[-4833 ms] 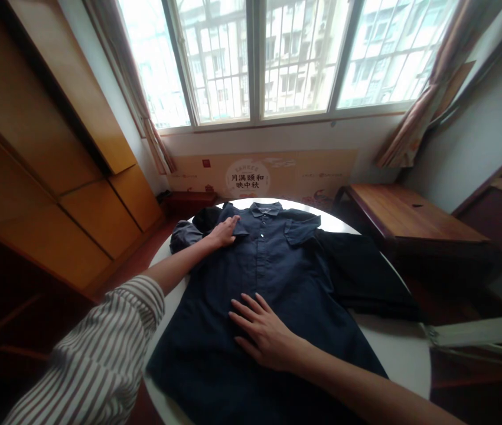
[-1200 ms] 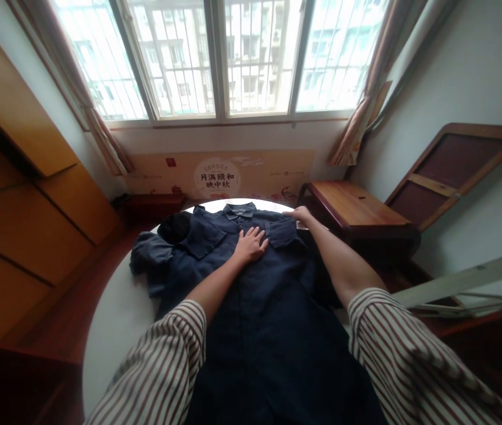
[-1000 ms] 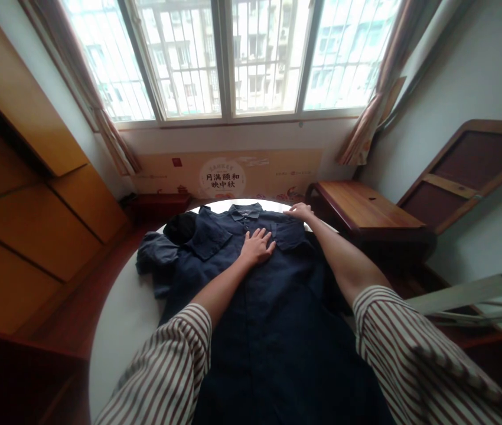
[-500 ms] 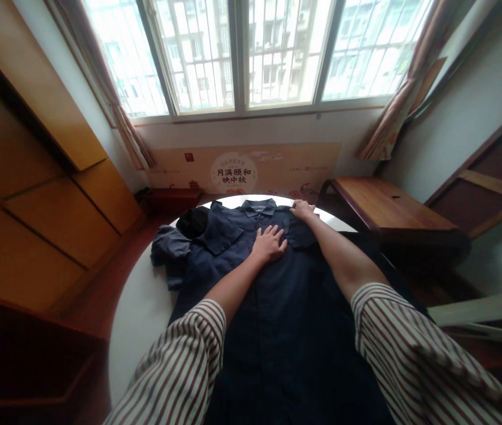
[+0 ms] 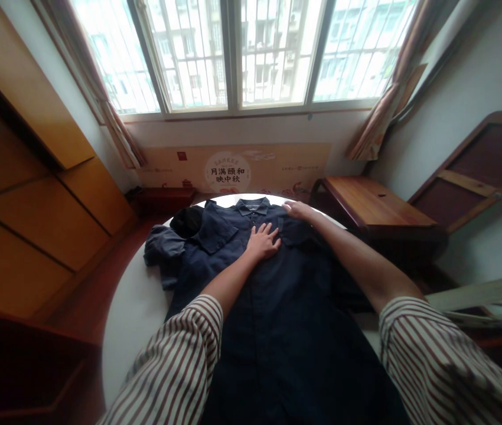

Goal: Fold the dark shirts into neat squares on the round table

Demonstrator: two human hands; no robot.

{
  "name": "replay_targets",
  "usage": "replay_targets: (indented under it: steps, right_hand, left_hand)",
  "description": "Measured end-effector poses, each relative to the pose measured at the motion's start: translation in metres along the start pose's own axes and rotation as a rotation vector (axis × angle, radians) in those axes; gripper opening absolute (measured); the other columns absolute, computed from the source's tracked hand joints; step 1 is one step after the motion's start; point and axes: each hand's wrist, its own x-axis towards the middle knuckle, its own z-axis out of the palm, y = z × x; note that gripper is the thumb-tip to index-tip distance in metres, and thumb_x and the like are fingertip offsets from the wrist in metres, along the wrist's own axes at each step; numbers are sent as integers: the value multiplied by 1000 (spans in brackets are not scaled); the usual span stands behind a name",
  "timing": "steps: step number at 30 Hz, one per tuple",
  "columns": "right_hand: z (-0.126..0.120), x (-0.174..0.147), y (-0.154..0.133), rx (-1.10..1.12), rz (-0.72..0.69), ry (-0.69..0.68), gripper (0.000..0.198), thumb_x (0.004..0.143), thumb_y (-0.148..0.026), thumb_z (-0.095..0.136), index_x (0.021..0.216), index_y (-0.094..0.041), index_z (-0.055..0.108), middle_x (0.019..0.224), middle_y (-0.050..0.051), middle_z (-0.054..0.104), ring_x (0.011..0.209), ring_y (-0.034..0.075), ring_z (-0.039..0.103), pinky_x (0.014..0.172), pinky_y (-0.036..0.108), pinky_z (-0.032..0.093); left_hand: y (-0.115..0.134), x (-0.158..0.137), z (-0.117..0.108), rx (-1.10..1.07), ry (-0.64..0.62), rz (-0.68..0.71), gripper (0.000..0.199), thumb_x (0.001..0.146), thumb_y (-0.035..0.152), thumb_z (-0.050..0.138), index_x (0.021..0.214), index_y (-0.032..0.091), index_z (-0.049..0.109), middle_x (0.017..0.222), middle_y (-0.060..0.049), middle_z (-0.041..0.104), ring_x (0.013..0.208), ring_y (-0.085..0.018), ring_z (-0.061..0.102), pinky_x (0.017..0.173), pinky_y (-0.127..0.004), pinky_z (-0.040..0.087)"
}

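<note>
A dark navy button-up shirt [image 5: 277, 307] lies front up, its collar [image 5: 253, 206] at the far edge of a round white table [image 5: 131, 330]. My left hand [image 5: 263, 242] rests flat on the chest beside the button placket, fingers spread. At the shoulder on the right, my right hand [image 5: 297, 209] has its fingers curled onto the cloth and seems to pinch it; the fingertips are partly hidden. The sleeve on the left [image 5: 165, 248] is bunched, with a black patch of cloth [image 5: 186, 221] beside it. My right forearm covers part of the shirt's right side.
Yellow-brown cabinets [image 5: 25, 212] stand to the left. On the right are a wooden desk [image 5: 379, 203] and a leaning framed panel [image 5: 481, 171]. A barred window [image 5: 233, 59] with curtains [image 5: 377, 130] is ahead, above a printed banner [image 5: 273, 165].
The view has shifted slightly to the right. My right elbow has swung outward, and the cloth on the right has drawn in, baring some table. My left hand keeps its place on the chest.
</note>
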Motion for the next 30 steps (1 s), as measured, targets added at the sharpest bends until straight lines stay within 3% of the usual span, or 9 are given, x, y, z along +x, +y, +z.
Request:
replay_targets:
  steps: [6, 10, 12, 14, 18, 23, 26, 30]
  right_hand:
    - [-50, -62, 17, -130, -17, -87, 36, 87, -44, 70, 102, -11, 71, 113, 16, 70, 109, 29, 63, 95, 35, 47]
    - [-46, -124, 18, -174, -62, -168, 74, 71, -50, 81, 132, -15, 59, 123, 16, 67, 112, 32, 63, 91, 32, 47]
    - [-38, -148, 14, -230, -49, -154, 78, 77, -46, 75, 143, -15, 48, 128, 17, 64, 114, 32, 62, 93, 33, 47]
    - [-31, -161, 10, -281, 2, -108, 68, 87, -36, 62, 148, -15, 41, 130, 19, 63, 113, 33, 63, 92, 37, 47]
    - [-27, -167, 12, -303, 88, -52, 58, 92, -21, 43, 150, -20, 37, 122, 18, 66, 104, 32, 66, 87, 40, 47]
    - [-27, -167, 26, -316, 134, -58, 50, 93, -22, 38, 142, -18, 45, 109, 18, 68, 94, 32, 68, 79, 39, 49]
    - [-26, -166, 24, -327, 73, -48, 55, 91, -25, 44, 145, -17, 41, 120, 19, 62, 104, 32, 63, 83, 38, 48]
    - [-23, -155, 8, -369, -113, -5, 64, 83, -22, 57, 146, -19, 43, 139, 20, 48, 124, 36, 47, 94, 42, 43]
  left_hand:
    - [0, 1, 2, -22, 10, -4, 61, 97, 54, 29, 152, 27, 39, 161, -6, 29, 149, -28, 23, 120, -56, 14]
    - [-1, 2, 4, -40, 20, 2, 61, 97, 53, 31, 151, 25, 40, 161, -7, 30, 148, -30, 24, 120, -56, 14]
    - [-1, 2, 4, -31, 15, 1, 61, 97, 53, 30, 151, 25, 40, 161, -7, 30, 148, -29, 24, 119, -56, 15]
    - [-1, 2, 4, -9, 8, -3, 61, 98, 53, 28, 151, 26, 39, 161, -7, 30, 148, -28, 24, 119, -56, 16]
    - [-1, 1, 2, 27, -3, 2, 62, 98, 53, 26, 153, 26, 36, 161, -7, 29, 148, -27, 25, 119, -56, 17]
    - [0, 0, 1, 28, -7, 4, 62, 99, 54, 25, 153, 25, 36, 161, -7, 29, 148, -28, 24, 118, -57, 18]
    - [0, 0, 1, 22, 1, -1, 62, 98, 54, 26, 153, 26, 36, 161, -7, 30, 148, -28, 25, 118, -57, 18]
    - [0, 1, 3, 18, 20, 1, 62, 98, 54, 27, 152, 26, 38, 160, -7, 31, 147, -29, 27, 118, -58, 19]
